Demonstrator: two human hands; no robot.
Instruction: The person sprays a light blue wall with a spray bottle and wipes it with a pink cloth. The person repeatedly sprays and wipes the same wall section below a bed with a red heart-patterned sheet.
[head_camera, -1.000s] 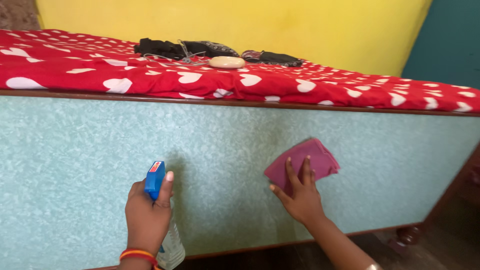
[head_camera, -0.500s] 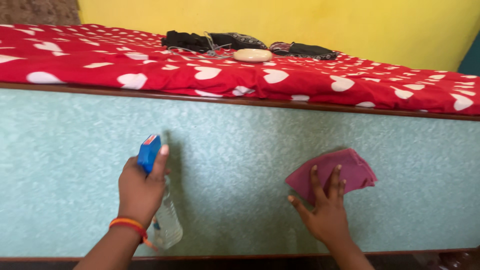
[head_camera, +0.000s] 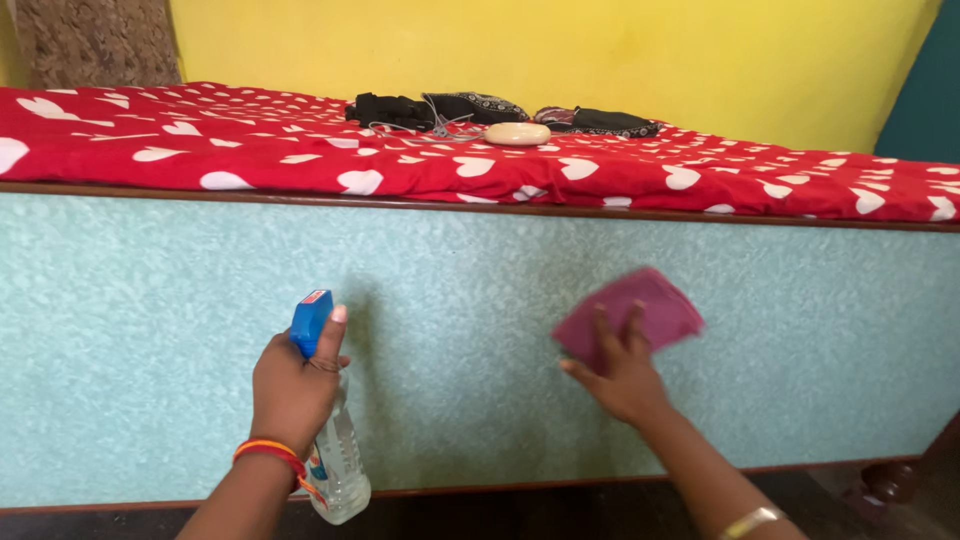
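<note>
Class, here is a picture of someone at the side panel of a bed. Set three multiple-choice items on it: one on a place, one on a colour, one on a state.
1. Where is the cloth?
A. on the bedsheet
B. flat against the bed panel
C. on the floor

2. What colour is the spray bottle's head?
A. blue
B. green
C. white

3. How is the spray bottle held?
A. lying flat
B. upside down
C. upright, nozzle towards the panel

Answers:
1 B: the right hand presses it on the pale green bed panel.
2 A: the head above the left hand is blue.
3 C: the clear body hangs below the fist.
</note>
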